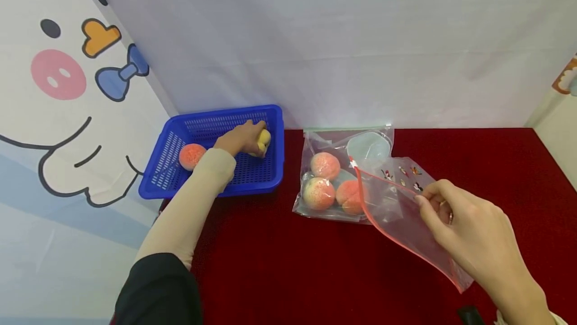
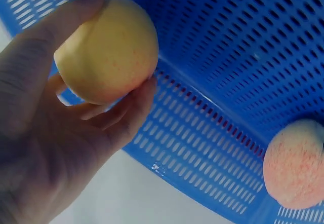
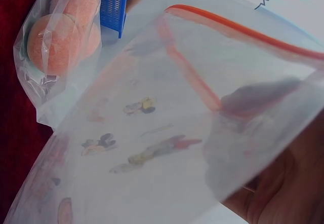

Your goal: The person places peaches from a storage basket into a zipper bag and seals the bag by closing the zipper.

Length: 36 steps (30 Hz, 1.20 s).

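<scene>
My left hand [image 1: 241,138] grips a yellow peach [image 2: 112,51] inside the blue basket [image 1: 245,185], near its right side. The thumb and fingers curl round the fruit in the left wrist view. A pink peach [image 1: 192,156] lies at the basket's left, apart from the hand. My right hand [image 1: 473,230] pinches the edge of a clear zip bag [image 1: 405,210] with a red-orange zip strip and small cartoon prints. The bag hangs slanted, and nothing shows inside it. In the right wrist view the film hides part of the right hand.
A second clear bag [image 1: 335,139] holding several peaches [image 1: 325,166] lies right of the basket, partly behind the held bag. Dark red cloth [image 1: 279,265] covers the table. A white curtain [image 1: 360,44] hangs behind, and a cartoon-printed wall [image 1: 90,175] stands at left.
</scene>
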### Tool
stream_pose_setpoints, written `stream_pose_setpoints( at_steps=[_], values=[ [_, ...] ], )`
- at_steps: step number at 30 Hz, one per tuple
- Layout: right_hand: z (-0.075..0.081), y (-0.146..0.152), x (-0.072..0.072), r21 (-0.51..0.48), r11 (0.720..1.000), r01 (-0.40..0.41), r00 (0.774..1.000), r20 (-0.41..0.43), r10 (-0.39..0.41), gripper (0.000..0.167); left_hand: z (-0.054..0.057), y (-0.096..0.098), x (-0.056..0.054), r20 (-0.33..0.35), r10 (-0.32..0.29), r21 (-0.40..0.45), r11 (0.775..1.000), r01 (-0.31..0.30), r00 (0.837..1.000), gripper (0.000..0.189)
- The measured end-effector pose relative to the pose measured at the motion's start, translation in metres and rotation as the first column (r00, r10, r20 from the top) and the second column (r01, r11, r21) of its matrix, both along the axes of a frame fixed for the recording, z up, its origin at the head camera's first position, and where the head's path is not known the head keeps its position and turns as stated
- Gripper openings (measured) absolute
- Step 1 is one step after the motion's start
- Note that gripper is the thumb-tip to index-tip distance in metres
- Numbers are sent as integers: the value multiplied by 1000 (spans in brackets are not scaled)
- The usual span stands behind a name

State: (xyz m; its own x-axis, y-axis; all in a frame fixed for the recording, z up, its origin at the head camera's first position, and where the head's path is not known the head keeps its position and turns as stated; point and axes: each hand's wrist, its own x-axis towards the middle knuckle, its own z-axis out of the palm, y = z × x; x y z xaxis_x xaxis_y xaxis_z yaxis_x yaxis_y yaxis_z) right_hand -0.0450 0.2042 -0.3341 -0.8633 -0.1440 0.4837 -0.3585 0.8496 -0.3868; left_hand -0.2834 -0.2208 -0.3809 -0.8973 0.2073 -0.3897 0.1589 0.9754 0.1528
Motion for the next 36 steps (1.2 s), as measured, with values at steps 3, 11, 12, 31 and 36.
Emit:
stream_pose_setpoints(
  at_steps=[3, 11, 12, 31, 36],
  values=[
    [0, 0, 0, -1, 1000, 3, 1000, 2, -3, 16, 3, -3, 4, -70, -42, 55, 997, 46, 997, 72],
    [-1, 0, 0, -3, 1000, 1, 1000, -9, -1, 17, 12, -2, 22, -164, -98, 124, 985, 120, 981, 74],
    [-2, 0, 0, -3, 1000, 2, 1000, -6, -2, 17, 14, -1, 24, -172, -101, 131, 984, 124, 980, 73],
    [-4, -6, 0, 52, 998, -18, 1000, -13, 19, 18, 67, 29, 86, -353, -189, 259, 921, 290, 916, 76],
    [-4, -6, -1, 65, 997, -28, 999, -24, 30, 19, 77, 39, 102, -391, -231, 263, 900, 348, 891, 76]
  ],
)
